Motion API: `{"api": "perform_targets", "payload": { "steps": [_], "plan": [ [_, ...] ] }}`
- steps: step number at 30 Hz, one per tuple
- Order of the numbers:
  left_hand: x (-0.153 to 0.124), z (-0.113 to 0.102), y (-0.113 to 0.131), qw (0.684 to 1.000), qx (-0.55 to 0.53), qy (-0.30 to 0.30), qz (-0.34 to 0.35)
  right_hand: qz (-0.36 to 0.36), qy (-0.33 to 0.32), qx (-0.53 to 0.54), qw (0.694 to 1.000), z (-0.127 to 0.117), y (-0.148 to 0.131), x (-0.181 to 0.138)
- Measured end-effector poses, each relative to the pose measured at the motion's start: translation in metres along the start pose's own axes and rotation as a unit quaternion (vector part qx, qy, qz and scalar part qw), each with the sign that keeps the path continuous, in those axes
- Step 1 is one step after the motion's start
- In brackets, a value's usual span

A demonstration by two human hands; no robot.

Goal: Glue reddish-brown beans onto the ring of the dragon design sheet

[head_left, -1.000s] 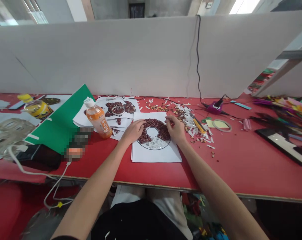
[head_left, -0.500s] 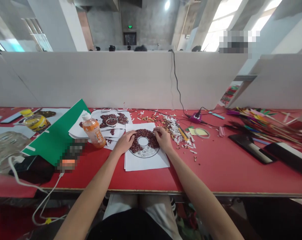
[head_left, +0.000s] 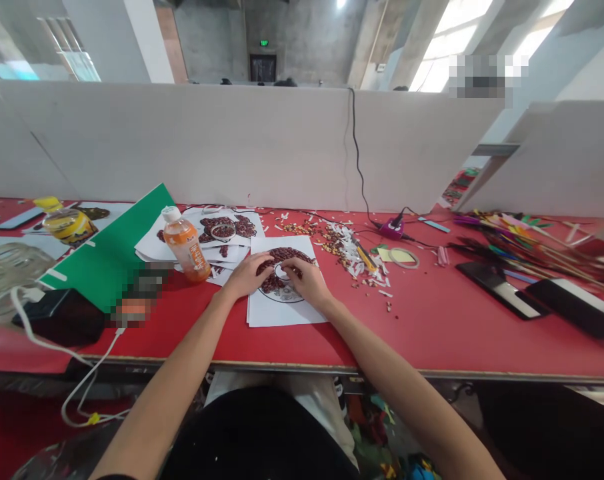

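A stack of white paper sheets point(head_left: 267, 316) lies in front of me, its top sheet printed with a ring-shaped design. Dark red beans point(head_left: 288, 253) cover the upper and left parts of the ring; bare line drawing point(head_left: 288, 293) shows at the bottom. My left hand point(head_left: 251, 275) rests at the ring's left edge, thumb and fingers apart beside the beans. Over the ring's white centre, my right hand point(head_left: 306, 281) has thumb and fingertips pinched together. Anything between those fingertips is too small to make out. The right hand covers the ring's right part.
An orange drink bottle point(head_left: 186, 245) stands left of the paper, before more bean-covered sheets point(head_left: 227, 230). Loose seeds and white scraps point(head_left: 349, 250) lie to the right, with a yellow cutter point(head_left: 366, 259), a tape roll point(head_left: 403, 258) and a purple power socket point(head_left: 393, 228). A green board point(head_left: 112, 260) leans left.
My right hand has moved left from the ring's right edge to its centre. My left hand stays at the left edge, its thumb a little further in. The camera view has tilted slightly downward.
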State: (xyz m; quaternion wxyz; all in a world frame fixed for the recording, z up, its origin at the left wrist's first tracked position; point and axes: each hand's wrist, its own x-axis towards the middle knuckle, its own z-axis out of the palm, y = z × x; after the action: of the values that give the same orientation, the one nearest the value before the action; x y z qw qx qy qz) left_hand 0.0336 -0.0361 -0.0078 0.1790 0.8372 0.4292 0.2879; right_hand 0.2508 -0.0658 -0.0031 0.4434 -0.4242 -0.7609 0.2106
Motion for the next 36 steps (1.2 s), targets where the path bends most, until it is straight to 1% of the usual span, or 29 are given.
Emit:
{"api": "perform_targets", "payload": {
  "steps": [4, 7, 14, 18, 24, 32, 36],
  "plan": [
    [-0.008, -0.004, 0.003, 0.998, 0.010, -0.056, 0.030, -0.004, 0.015, -0.006, 1.000, -0.003, 0.007, 0.003],
    [-0.010, -0.006, 0.003, 0.995, 0.027, -0.089, 0.033, -0.003, 0.020, -0.008, 1.000, -0.003, 0.011, 0.003],
    [-0.007, -0.006, 0.001, 0.988, 0.063, -0.133, 0.038, 0.000, 0.008, -0.006, 1.000, -0.002, 0.011, 0.002],
    [-0.011, -0.005, 0.001, 0.986, 0.086, -0.136, 0.038, 0.003, 0.005, -0.005, 1.000, -0.001, 0.015, 0.002],
    [-0.015, -0.001, 0.000, 0.982, 0.107, -0.135, 0.077, 0.005, 0.004, -0.007, 1.000, 0.001, 0.020, 0.000],
    [-0.013, 0.001, 0.000, 0.981, 0.113, -0.139, 0.072, 0.004, 0.004, -0.004, 1.000, 0.001, 0.023, 0.000],
    [-0.013, 0.001, 0.002, 0.979, 0.117, -0.155, 0.062, 0.006, 0.009, -0.001, 1.000, 0.001, 0.022, 0.000]
  ]
}}
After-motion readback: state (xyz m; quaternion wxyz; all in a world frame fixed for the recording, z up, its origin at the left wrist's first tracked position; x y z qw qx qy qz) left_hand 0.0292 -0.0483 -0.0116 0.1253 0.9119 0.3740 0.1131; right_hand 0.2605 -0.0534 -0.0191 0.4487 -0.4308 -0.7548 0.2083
